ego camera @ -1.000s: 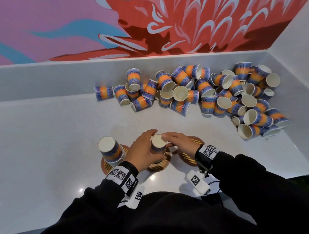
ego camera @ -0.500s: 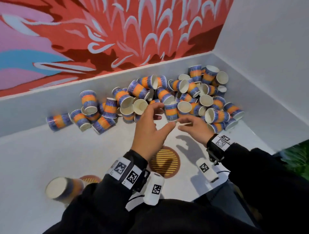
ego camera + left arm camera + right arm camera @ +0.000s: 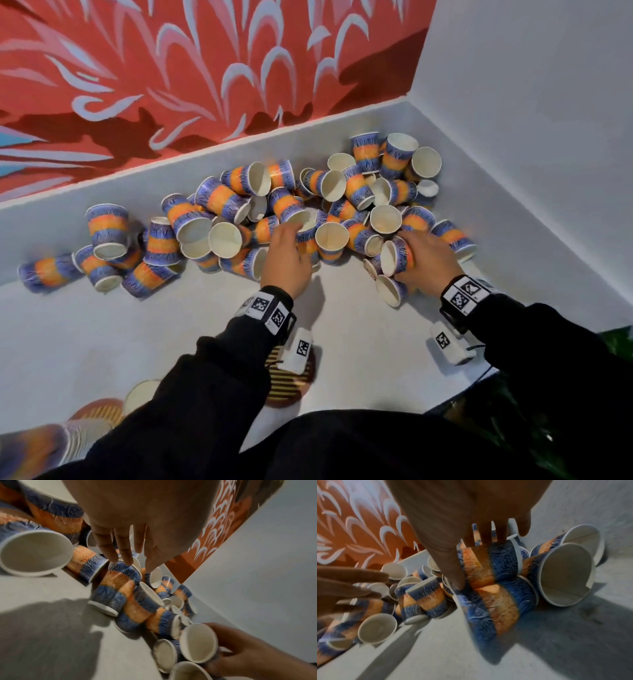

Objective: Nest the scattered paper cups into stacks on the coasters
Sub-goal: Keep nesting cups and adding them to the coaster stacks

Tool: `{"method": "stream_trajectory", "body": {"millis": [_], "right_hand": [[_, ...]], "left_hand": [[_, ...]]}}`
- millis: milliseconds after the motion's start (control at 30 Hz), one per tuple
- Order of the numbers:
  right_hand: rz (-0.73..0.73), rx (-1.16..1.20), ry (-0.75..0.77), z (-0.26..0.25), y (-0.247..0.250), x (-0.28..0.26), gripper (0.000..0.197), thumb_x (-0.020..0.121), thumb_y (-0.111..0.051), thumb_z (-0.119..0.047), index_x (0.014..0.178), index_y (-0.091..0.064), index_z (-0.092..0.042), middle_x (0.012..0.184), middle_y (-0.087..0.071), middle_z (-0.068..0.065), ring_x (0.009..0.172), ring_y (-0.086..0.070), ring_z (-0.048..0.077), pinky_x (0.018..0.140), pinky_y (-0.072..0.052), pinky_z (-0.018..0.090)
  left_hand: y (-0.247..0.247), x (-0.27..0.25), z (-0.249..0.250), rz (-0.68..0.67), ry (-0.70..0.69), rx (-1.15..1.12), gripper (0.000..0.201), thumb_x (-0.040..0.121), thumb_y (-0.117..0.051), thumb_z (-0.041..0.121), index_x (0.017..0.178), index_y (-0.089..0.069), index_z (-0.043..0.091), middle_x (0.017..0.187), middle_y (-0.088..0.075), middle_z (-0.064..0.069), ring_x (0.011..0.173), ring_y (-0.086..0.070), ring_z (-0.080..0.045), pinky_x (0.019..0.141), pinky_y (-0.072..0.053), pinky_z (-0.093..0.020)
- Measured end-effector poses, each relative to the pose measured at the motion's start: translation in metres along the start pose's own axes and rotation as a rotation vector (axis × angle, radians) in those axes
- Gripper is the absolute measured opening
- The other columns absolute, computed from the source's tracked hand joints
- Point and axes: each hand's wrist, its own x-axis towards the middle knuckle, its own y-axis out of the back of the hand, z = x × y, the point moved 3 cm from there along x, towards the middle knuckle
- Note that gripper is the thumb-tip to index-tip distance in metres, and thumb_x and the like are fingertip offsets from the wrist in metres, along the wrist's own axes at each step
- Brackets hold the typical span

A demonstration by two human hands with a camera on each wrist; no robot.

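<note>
Paper, thin and light, is the whole hazard here: the scattered paper cups (image 3: 260, 219) lie jumbled against the back ledge and into the corner of the grey tabletop (image 3: 102, 329), many on their sides and leaning on one another, so pulling 1 out could well roll or topple its neighbours. The right hand (image 3: 426, 258) has its fingers and thumb curled round a sideways cup (image 3: 394, 255) at the near edge of the pile, its mouth facing left; the left-wrist view shows that cup (image 3: 199, 643) gripped by its body. A hard squeeze there would likely dent the wall and make it nest badly. The left hand (image 3: 286, 260) reaches into the middle of the heap with fingers (image 3: 120, 549) extended and only their tips on a cup; it looks released rather than clasping, holding nothing as far as I can tell. Its sweep could knock loose cups further apart. Blur in all 3 views suggests quick motion, which raises that risk. The coasters are well back from the pile: a striped coaster (image 3: 291, 387) partly under the left wrist, and another coaster (image 3: 99, 411) at the lower left beside a stack of cups (image 3: 138, 395), mostly hidden by the sleeve (image 3: 212, 387). A careless return of that arm might clip that stack.
</note>
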Motion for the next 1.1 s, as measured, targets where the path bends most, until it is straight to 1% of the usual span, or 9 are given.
{"method": "stream_trajectory", "body": {"millis": [133, 233, 333, 433, 600, 700, 767, 867, 1100], "right_hand": [[-0.046, 0.01, 0.067, 0.003, -0.008, 0.012, 0.052, 0.06, -0.073, -0.061, 0.105, -0.058, -0.038, 0.101, -0.067, -0.01, 0.099, -0.066, 0.022, 0.08, -0.056, 0.04], [-0.017, 0.231, 0.102, -0.005, 0.001, 0.01, 0.067, 0.065, -0.085, -0.053, 0.122, -0.057, -0.034, 0.116, -0.065, -0.003, 0.109, -0.061, 0.022, 0.091, -0.053, 0.043], [0.008, 0.519, 0.145, -0.02, 0.009, 0.008, 0.074, 0.07, -0.092, -0.032, 0.132, -0.052, -0.025, 0.123, -0.062, -0.005, 0.11, -0.057, 0.014, 0.09, -0.045, 0.034], [0.026, 0.681, 0.224, -0.04, 0.011, 0.007, 0.077, 0.07, -0.094, -0.03, 0.133, -0.051, -0.027, 0.125, -0.062, -0.013, 0.114, -0.057, 0.007, 0.094, -0.046, 0.026], [-0.031, 0.82, 0.317, -0.066, -0.002, 0.005, 0.074, 0.069, -0.093, -0.034, 0.133, -0.058, -0.027, 0.13, -0.066, -0.01, 0.125, -0.059, 0.01, 0.108, -0.047, 0.033], [-0.055, 0.869, 0.328, -0.077, -0.011, 0.002, 0.071, 0.069, -0.096, -0.026, 0.128, -0.058, -0.034, 0.124, -0.065, -0.02, 0.119, -0.058, 0.0, 0.103, -0.044, 0.02], [-0.074, 0.906, 0.334, -0.084, -0.015, 0.0, 0.073, 0.068, -0.096, -0.024, 0.131, -0.059, -0.032, 0.127, -0.066, -0.016, 0.12, -0.058, 0.001, 0.102, -0.043, 0.017], [-0.093, 0.956, 0.379, -0.098, -0.015, -0.003, 0.077, 0.069, -0.093, -0.034, 0.137, -0.059, -0.022, 0.131, -0.067, -0.007, 0.123, -0.061, 0.009, 0.104, -0.05, 0.027], [-0.115, 1.048, 0.421, -0.119, -0.009, -0.013, 0.073, 0.072, -0.088, -0.039, 0.137, -0.059, -0.022, 0.126, -0.069, -0.01, 0.119, -0.065, 0.007, 0.102, -0.054, 0.033]], "left_hand": [[-0.01, 0.026, -0.005, -0.036, 0.019, 0.148, 0.064, 0.09, -0.061, 0.005, 0.15, -0.047, 0.021, 0.152, -0.047, -0.009, 0.133, -0.052, -0.032, 0.101, -0.051, -0.049], [-0.017, 0.031, -0.01, -0.047, 0.056, 0.22, 0.057, 0.091, -0.066, 0.012, 0.146, -0.052, 0.02, 0.147, -0.052, -0.009, 0.132, -0.052, -0.032, 0.1, -0.05, -0.048], [-0.021, 0.027, -0.012, -0.034, 0.044, 0.3, 0.035, 0.093, -0.069, 0.018, 0.128, -0.066, 0.015, 0.13, -0.062, -0.01, 0.121, -0.056, -0.033, 0.094, -0.05, -0.044], [-0.01, 0.019, -0.008, -0.007, 0.032, 0.345, 0.019, 0.094, -0.066, 0.023, 0.109, -0.073, 0.013, 0.107, -0.069, -0.011, 0.105, -0.061, -0.035, 0.082, -0.052, -0.046], [0.05, -0.007, 0.022, 0.237, -0.105, 0.238, 0.026, 0.098, -0.058, 0.036, 0.106, -0.076, 0.019, 0.109, -0.071, -0.001, 0.103, -0.059, -0.029, 0.089, -0.047, -0.046], [0.095, -0.03, 0.051, 0.41, -0.281, 0.09, 0.016, 0.102, -0.064, 0.02, 0.107, -0.076, 0.01, 0.117, -0.071, -0.002, 0.109, -0.062, -0.023, 0.096, -0.047, -0.037], [0.109, -0.045, 0.069, 0.439, -0.36, 0.06, 0.013, 0.102, -0.066, 0.012, 0.107, -0.076, 0.006, 0.116, -0.072, -0.005, 0.109, -0.065, -0.02, 0.097, -0.048, -0.03], [0.105, -0.06, 0.074, 0.372, -0.359, 0.031, 0.014, 0.102, -0.064, 0.013, 0.107, -0.075, 0.006, 0.112, -0.073, -0.003, 0.106, -0.065, -0.016, 0.094, -0.049, -0.026], [0.058, -0.079, 0.048, 0.016, -0.323, 0.175, 0.029, 0.108, -0.048, 0.033, 0.114, -0.071, 0.017, 0.106, -0.072, 0.002, 0.097, -0.061, -0.02, 0.086, -0.049, -0.043]]}}
